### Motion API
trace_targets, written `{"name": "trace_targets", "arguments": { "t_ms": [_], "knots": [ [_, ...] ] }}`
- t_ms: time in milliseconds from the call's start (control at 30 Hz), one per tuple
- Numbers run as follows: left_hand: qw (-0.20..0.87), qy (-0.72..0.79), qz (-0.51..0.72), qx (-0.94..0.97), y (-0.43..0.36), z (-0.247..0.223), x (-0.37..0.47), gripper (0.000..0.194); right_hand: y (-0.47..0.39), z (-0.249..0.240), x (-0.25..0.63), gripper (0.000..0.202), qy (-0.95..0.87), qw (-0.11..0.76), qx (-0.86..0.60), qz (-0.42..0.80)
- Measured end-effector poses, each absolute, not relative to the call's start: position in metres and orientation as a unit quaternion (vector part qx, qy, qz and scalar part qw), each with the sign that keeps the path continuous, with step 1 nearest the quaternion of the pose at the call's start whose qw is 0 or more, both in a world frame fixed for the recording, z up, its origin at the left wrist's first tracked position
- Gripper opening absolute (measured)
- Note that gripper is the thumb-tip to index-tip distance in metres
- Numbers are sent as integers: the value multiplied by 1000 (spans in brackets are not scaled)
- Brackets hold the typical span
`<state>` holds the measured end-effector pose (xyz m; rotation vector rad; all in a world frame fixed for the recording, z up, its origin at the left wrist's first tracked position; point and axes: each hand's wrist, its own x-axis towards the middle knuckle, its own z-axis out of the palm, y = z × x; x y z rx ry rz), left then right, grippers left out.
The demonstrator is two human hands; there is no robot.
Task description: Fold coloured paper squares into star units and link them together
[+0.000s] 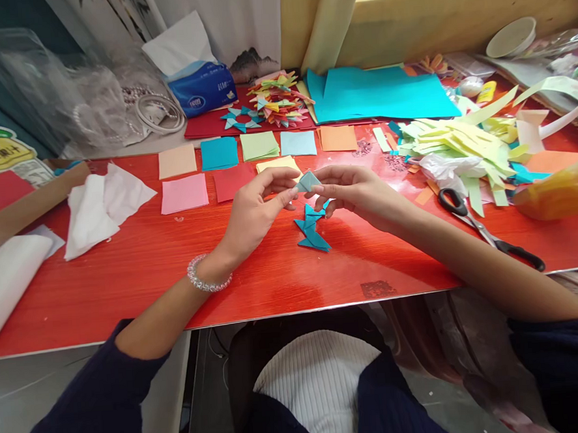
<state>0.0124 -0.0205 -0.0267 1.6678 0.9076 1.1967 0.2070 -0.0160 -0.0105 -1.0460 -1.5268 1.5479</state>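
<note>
Between my two hands is a small folded piece of light blue paper [308, 182], held up over the red table. My left hand [260, 202], with a clear bead bracelet [209, 273] at the wrist, pinches its left side. The fingers of my right hand [349, 190] grip its right side. Just below lie several folded teal paper pieces [312, 231] on the table, partly hidden by my right fingers. Behind my hands, a yellow paper stack [279, 165] and a red paper stack [232, 181] are partly covered.
Square paper stacks, including pink [184, 193] and orange [338, 138], line the table [253, 277]. Black-handled scissors [488, 233] lie at right beside yellow-green paper strips [455, 141]. Crumpled tissues [102, 205] lie left. At the back are a tissue pack [200, 88] and teal sheets [379, 93].
</note>
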Motion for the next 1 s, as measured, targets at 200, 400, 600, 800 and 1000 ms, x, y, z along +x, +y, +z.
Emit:
{"name": "trace_targets", "arguments": {
  "t_ms": [200,400,600,800,1000],
  "knots": [
    [209,395,484,752,-27,-29,12,14,-16,-11,207,29,-527,376,-437,624],
    [36,304,415,857,-29,-42,8,25,-21,-16,203,24,-500,364,-360,698],
    [112,294,412,855,-28,-35,12,21,-23,-14,206,41,-578,384,-398,600],
    [209,340,380,835,-22,-29,11,23,-24,-12,204,62,-600,345,-398,603],
    [404,356,411,736,-22,-23,11,7,-22,-13,204,56,-604,355,-405,587]
  ]
}}
